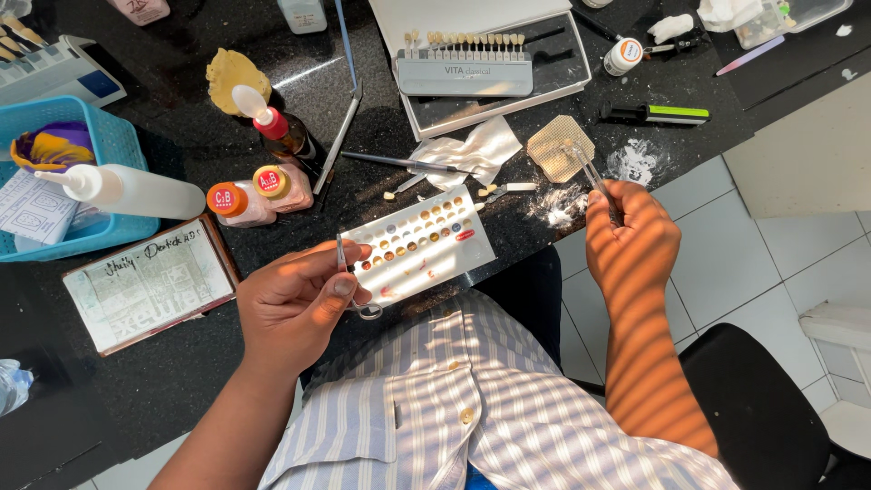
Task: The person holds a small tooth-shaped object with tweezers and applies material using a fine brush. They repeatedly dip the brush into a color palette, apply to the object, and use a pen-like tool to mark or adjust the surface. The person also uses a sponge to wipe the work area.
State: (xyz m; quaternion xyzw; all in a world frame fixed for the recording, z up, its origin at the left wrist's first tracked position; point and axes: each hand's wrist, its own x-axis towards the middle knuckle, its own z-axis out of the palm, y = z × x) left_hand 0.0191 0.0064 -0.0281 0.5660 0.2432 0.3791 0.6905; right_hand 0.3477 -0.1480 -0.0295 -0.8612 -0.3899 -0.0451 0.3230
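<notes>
The left hand (299,304), low and left of centre, is curled nearly shut, thumb and fingers pinching a thin metal tool (341,254) that stands up from the grip; a small clear ring-like piece shows just under the thumb, too small to tell what it is. The right hand (631,245), right of centre, is closed in a fist round tweezers (597,180), whose tips point up and left onto a tan honeycomb pad (559,148) lying on the black desk (181,381). Between the hands, at the desk's near edge, lies a white palette (419,243) with rows of small wells holding tan and brown dabs; the left hand's tool stands just beside its left end. White powder (558,207) is smeared on the desk near the right hand, and a crumpled tissue (472,150) lies above the palette with a brush (399,161) across it. In the upper middle a shade guide (464,56) of tooth tabs sits in an open white tray. Left of the palette stand two pink bottles (259,195) with orange caps and a brown dropper bottle (281,132). At far left a blue basket (118,145) holds a white squeeze bottle (136,189), and a framed card (150,286) lies below it. A striped shirt (454,408) fills the bottom of the frame.
</notes>
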